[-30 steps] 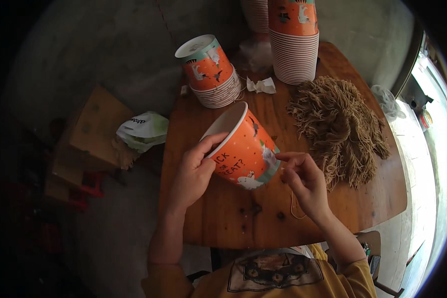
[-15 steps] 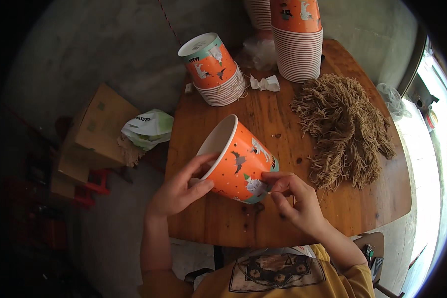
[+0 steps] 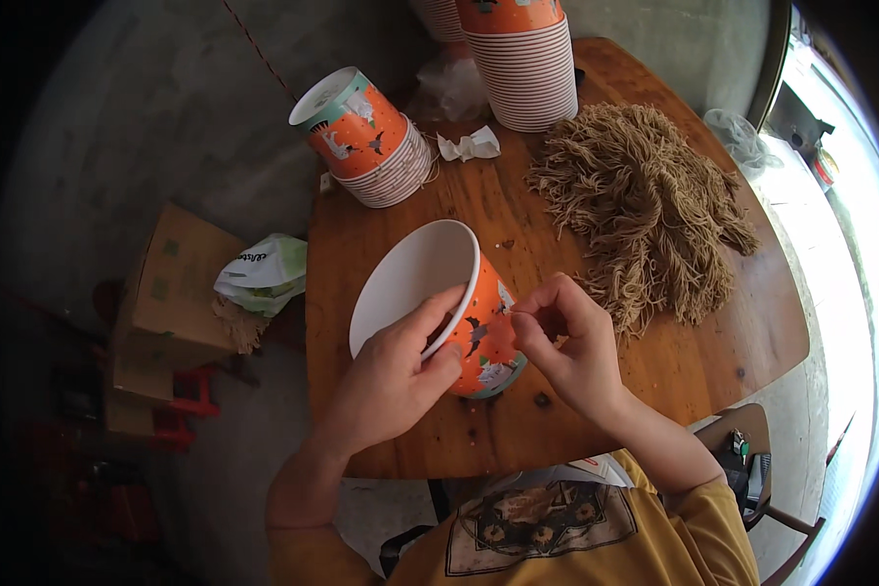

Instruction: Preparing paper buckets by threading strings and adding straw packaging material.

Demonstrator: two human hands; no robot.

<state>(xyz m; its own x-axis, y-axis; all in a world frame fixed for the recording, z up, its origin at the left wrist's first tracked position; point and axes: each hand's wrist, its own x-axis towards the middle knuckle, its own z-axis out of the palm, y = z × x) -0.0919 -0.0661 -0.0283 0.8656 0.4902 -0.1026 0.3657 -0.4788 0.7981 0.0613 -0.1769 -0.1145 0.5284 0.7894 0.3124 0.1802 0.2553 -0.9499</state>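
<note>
An orange paper bucket (image 3: 430,273) is held tilted above the wooden table (image 3: 518,430), its mouth toward the person's left, its long axis running down toward the right. The left hand (image 3: 400,376) grips its rim, fingers inside, thumb on the printed wall. The right hand (image 3: 571,347) is nearer its lower side, thumb and fingertips drawn close beside the wall; whether they quite meet or pinch anything, I cannot tell. Only those left fingers show within the bucket's white interior. Beyond the bucket stand a short stack of upturned buckets (image 3: 366,137) and, farther right, a tall stack (image 3: 523,73), both nested. Right of it lies a tan twine heap (image 3: 645,205); well left, a cardboard box (image 3: 181,283) beside a plastic bag (image 3: 262,276), contents unclear.
</note>
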